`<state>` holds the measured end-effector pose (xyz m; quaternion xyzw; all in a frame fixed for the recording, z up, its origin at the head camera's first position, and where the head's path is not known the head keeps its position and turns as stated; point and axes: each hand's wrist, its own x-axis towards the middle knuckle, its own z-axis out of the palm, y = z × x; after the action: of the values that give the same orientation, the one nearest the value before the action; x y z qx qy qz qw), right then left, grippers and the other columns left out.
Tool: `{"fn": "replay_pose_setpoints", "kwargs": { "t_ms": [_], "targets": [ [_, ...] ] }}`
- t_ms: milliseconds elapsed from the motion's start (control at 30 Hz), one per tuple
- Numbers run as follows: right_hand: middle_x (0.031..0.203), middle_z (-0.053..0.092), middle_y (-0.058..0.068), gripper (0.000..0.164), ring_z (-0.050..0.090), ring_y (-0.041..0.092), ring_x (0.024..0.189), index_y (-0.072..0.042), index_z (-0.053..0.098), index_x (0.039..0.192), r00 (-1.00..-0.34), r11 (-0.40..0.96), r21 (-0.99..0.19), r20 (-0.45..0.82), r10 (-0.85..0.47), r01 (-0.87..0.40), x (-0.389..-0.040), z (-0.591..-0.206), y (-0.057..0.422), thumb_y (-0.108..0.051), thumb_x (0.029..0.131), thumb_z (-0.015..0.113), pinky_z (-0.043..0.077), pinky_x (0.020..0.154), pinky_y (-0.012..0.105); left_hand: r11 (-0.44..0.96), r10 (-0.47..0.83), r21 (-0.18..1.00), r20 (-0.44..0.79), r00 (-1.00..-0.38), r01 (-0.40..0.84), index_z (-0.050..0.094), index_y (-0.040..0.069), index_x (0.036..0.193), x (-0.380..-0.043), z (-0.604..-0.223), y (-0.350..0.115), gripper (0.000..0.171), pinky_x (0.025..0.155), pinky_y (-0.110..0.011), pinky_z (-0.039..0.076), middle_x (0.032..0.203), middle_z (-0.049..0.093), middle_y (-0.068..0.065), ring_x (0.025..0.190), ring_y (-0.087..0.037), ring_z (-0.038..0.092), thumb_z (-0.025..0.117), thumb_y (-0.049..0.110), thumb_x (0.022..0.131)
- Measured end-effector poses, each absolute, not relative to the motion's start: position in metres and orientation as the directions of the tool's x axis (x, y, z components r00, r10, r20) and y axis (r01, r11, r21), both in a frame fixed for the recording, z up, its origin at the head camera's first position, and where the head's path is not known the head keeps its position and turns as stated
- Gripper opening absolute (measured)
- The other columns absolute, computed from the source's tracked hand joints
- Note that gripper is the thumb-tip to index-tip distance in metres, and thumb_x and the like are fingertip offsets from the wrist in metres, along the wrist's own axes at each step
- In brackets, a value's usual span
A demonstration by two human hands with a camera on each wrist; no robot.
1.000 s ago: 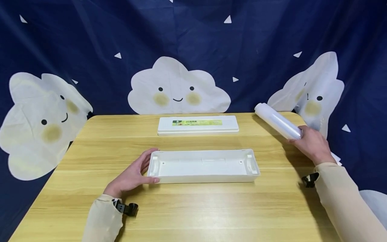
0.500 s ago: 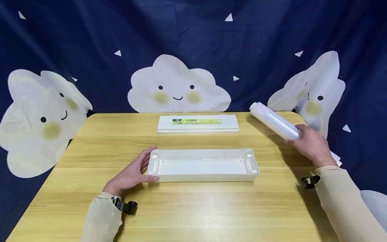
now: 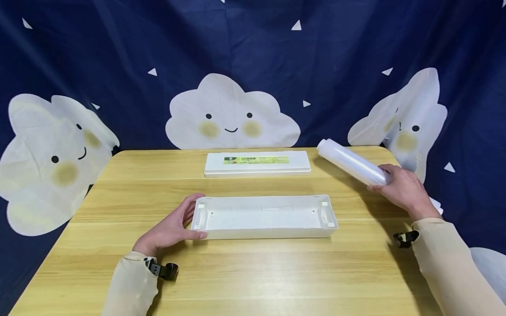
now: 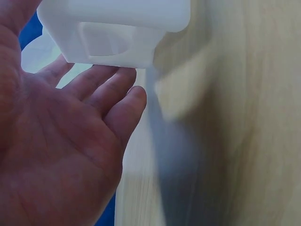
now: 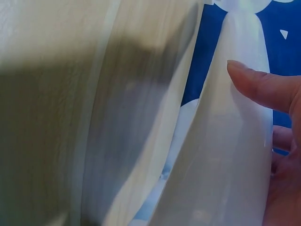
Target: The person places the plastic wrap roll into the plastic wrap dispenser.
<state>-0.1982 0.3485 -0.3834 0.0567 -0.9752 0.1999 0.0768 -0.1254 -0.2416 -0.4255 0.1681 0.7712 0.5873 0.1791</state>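
Observation:
A long white plastic box (image 3: 261, 219) lies on the table with its hollow side up and a raised holder inside each end. My left hand (image 3: 174, 226) grips its left end, thumb on the near wall and fingers at the far corner. In the left wrist view the box's end wall (image 4: 108, 44) rises past the fingers. My right hand (image 3: 405, 188) holds a roll of cling film (image 3: 352, 162) around its near part, and the roll slants toward the back left. The right wrist view has the thumb lying across the film roll (image 5: 221, 141).
Behind the box, a white lid (image 3: 257, 169) with a green and yellow label lies near the table's back edge. The wooden table (image 3: 253, 272) ends at a dark blue curtain (image 3: 336, 48) with cloud faces.
My right hand has moved slightly left with the cling film roll, whose far end swings left and a little lower. My left hand and the box keep their places.

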Motion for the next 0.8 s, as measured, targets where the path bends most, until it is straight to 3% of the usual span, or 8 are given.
{"fn": "replay_pose_setpoints", "kwargs": {
  "t_ms": [400,800],
  "targets": [
    [0.118,0.062,0.026,0.065,0.055,0.043,0.102,-0.004,0.062,0.128,-0.978,0.899,-0.4,0.175,-0.114,-0.176,-0.1984,-0.38,0.3468,-0.032,0.074,0.086,0.04,0.082,0.057,0.247,0.462,0.968,-0.08,-0.883,0.042,0.019,0.008,0.152,-0.1272,-0.4247,-0.2399,0.1,0.107,-0.022,0.03,0.151,0.034,-0.019,0.139,-0.032,0.032,0.084,0.006,0.076],
    [0.12,0.061,0.028,0.07,0.054,0.043,0.104,-0.001,0.059,0.131,-0.975,0.886,-0.418,0.171,-0.139,-0.2,-0.1931,-0.3811,0.3448,-0.032,0.074,0.086,0.039,0.085,0.055,0.217,0.459,0.976,-0.098,-0.883,0.004,0.017,0.007,0.152,-0.1242,-0.4254,-0.2409,0.101,0.1,-0.025,0.042,0.15,0.033,-0.023,0.137,-0.038,0.035,0.083,0.002,0.076]
  ]
}}
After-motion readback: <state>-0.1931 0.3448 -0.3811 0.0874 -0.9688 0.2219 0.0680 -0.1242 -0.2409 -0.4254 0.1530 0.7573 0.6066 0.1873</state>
